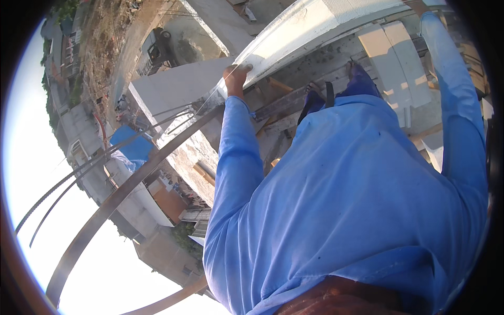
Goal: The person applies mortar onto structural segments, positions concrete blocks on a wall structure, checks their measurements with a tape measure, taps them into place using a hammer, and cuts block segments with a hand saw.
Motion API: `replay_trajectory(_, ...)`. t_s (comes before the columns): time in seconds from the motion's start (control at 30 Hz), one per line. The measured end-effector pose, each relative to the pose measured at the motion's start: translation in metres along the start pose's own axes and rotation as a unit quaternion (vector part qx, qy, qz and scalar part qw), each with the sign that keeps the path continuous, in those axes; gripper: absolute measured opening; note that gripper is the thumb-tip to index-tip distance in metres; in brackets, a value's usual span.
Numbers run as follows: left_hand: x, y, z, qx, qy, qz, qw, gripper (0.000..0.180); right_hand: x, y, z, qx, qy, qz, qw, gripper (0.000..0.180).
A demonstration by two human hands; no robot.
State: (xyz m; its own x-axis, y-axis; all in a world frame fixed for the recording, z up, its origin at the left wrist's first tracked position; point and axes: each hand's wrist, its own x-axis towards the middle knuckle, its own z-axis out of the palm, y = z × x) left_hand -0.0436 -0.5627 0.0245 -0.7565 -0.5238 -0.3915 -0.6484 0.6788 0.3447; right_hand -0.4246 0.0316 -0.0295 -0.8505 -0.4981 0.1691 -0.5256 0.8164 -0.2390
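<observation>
The work in hand looks like holding a line along a masonry edge: a thin pale string (212, 96) runs up to the left hand (235, 83), just short of 12 o'clock, and seems to carry on along the long white plastered wall (302, 34), which sweeps from 12 toward 1 o'clock (its bend owes at least something to the lens). The left hand is clenched at the near end of that wall, its fingers curled and apparently pinching the string, with the thumb toward the white face. The right hand (417, 5) reaches out to between 1 and 2 o'clock, at the far stretch of the wall; the rim of the view cuts it off, so I cannot tell whether it grips anything. As a judgement, the next move calls for a steady left hold, even tension and secure footing, since the arms are spread wide.

Below the wall, between 1 and 2 o'clock, the person's feet (350, 65) show near two flat cream-coloured boards (386, 52). A thick rusty-brown pole (157, 159) slants from 8 o'clock up toward the left forearm.

No container can be made out for certain, so contents cannot be told. A bright blue sheet (131, 147) lies at 9 o'clock on the ground below, and a dark vehicle (159, 48) stands near 11.
</observation>
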Motion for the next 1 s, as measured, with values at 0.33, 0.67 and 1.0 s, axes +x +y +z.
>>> replay_trajectory(0.33, 0.027, -0.024, -0.006, -0.124, -0.078, -0.140, 0.979, 0.025, 0.003, -0.056, -0.048, -0.391, 0.092, -0.316, 0.859, 0.038)
replay_trajectory(0.67, 0.002, -0.038, 0.038, 0.008, 0.050, -0.129, 0.990, 0.053, 0.007, -0.061, -0.051, -0.347, 0.046, -0.299, 0.888, 0.035)
replay_trajectory(1.0, 0.006, -0.039, 0.025, 0.077, -0.004, -0.108, 0.991, 0.049, 0.002, -0.031, -0.042, -0.360, 0.123, -0.320, 0.868, 0.044)
